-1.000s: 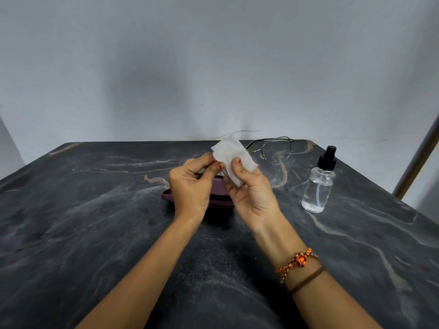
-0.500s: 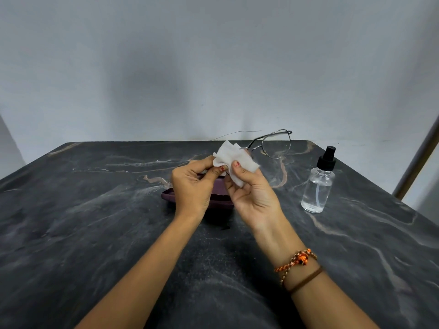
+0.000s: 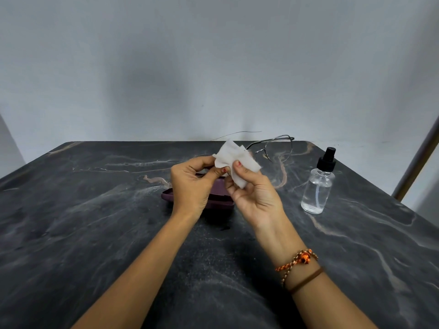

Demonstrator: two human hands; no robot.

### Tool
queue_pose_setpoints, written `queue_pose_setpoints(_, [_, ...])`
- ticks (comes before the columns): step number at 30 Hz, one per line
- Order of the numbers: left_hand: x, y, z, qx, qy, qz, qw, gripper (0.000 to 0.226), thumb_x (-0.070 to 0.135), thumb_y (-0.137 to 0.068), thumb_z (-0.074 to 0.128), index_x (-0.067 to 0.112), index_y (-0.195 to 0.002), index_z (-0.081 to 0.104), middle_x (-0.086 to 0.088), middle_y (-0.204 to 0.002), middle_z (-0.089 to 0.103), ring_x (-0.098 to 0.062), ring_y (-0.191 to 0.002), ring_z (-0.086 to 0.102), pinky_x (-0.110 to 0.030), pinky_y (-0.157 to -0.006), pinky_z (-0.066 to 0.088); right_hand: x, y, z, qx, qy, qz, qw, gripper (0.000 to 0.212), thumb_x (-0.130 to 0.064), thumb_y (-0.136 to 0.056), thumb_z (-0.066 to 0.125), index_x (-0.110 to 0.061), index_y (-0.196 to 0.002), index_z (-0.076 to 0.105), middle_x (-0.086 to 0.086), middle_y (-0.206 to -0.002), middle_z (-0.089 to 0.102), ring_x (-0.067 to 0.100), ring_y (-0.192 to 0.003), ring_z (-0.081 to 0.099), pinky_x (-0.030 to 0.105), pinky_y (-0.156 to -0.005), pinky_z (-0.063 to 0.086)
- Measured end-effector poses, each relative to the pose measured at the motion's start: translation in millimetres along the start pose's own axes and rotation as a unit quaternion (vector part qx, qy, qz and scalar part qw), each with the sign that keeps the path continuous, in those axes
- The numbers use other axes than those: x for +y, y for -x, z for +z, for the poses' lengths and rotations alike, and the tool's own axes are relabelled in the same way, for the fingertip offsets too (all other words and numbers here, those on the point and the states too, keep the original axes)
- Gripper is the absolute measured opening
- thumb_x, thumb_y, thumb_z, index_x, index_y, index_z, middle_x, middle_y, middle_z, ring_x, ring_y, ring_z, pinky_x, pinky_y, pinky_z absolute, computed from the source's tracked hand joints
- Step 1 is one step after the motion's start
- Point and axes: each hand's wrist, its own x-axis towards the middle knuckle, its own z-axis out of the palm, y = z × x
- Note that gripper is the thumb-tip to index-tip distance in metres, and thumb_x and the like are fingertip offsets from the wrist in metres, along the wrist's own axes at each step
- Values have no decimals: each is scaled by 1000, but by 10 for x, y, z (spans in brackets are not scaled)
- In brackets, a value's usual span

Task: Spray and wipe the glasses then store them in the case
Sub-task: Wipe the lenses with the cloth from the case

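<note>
- dark marble table [image 3: 95, 233], grey wall behind.
- left hand [image 3: 192, 186] pinches the glasses [image 3: 278, 148]; right hand [image 3: 254, 193] pinches the cloth [image 3: 234, 157] over one lens.
- glasses extend rightward, nearer the right hand.
- case [image 3: 218, 198] lies below the hands, long axis left-right.

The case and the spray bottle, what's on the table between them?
Nothing rests there: the head view shows bare table between the case and the bottle. Only the right hand, holding the wipe, hovers over that stretch.
</note>
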Motion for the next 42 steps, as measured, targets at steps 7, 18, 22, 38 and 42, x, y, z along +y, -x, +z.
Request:
queue_pose_setpoints(7, [4, -13, -29, 16, 8, -5, 1000, 26, -4, -63, 72, 12, -83, 68, 10, -70, 69, 0, -65, 64, -22, -71, 55, -11, -2, -26, -7, 116, -3, 993, 14, -4, -82, 57, -14, -90, 62, -3, -70, 69, 6, -59, 65, 15, -53, 46])
queue_pose_setpoints(18, [10, -24, -37, -19, -1, 6, 1000, 27, -6, -63, 71, 8, -86, 67, 17, -67, 70, 4, -64, 65, -11, -63, 50, -49, -25, -8, 19, 26, 13, 999, 27, 15, -80, 49, -10, -83, 59, 8, -85, 65, 16, -64, 68, 20, -49, 55])
queue_pose_setpoints(22, [23, -14, -36, -10, 6, 9, 1000, 30, -8, -63, 71, 5, -89, 66, 4, -79, 68, 2, -66, 65, -14, -67, 53, -57, -17, 4, 9, 0, -7, 1000, 23, 15, -81, 48, -4, -84, 60, 11, -80, 67, 20, -72, 67, 27, -60, 58])
queue_pose_setpoints(38, [48, 3, -7, -27, 2, 28, 999, 33, -10, -61, 71, 4, -90, 64, 11, -75, 67, 5, -65, 64, -8, -61, 48, -118, -13, -6, 17, 99, 2, 995, 20, 11, -79, 55, -3, -92, 57, 10, -90, 62, 20, -79, 63, 25, -64, 57])
queue_pose_setpoints(42, [23, -34, -47, -18, 12, 19, 1000, 26, -7, -63, 71, 15, -77, 69, 23, -63, 68, 1, -69, 66, -13, -66, 51, -105, -6, 20, 9, 36, 0, 999, 16, 10, -82, 52, -1, -91, 58, 12, -92, 62, 22, -84, 62, 24, -53, 58])
